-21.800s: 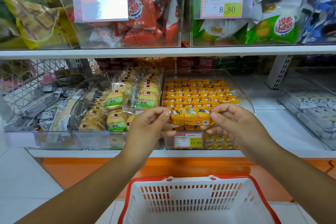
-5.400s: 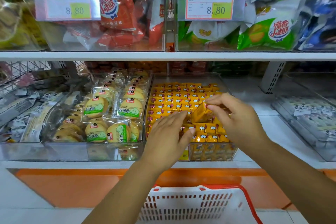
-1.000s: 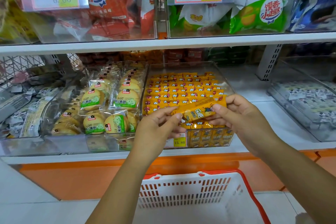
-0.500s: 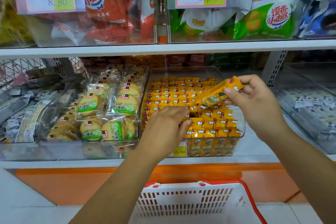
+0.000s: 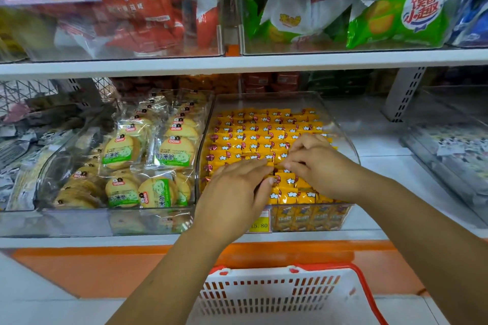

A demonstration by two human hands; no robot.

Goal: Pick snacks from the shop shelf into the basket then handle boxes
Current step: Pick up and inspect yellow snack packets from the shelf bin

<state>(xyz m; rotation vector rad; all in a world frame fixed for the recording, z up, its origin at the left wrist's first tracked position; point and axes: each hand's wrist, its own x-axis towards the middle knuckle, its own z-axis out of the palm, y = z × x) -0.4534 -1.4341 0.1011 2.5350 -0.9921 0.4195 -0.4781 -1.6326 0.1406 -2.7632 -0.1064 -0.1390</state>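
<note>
Left hand (image 5: 235, 192) flat on the yellow packets (image 5: 264, 134), right hand (image 5: 319, 166) curled among them, grip unclear; basket (image 5: 264, 295) sits at six o'clock below.

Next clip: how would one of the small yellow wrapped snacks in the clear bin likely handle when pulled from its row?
Probably light: each yellow snack is far smaller than the right hand beside it. Its glossy wrapper looks somewhat slippery. Rows sit tightly packed in the clear bin, so pulling one may drag neighbours askew.
</note>
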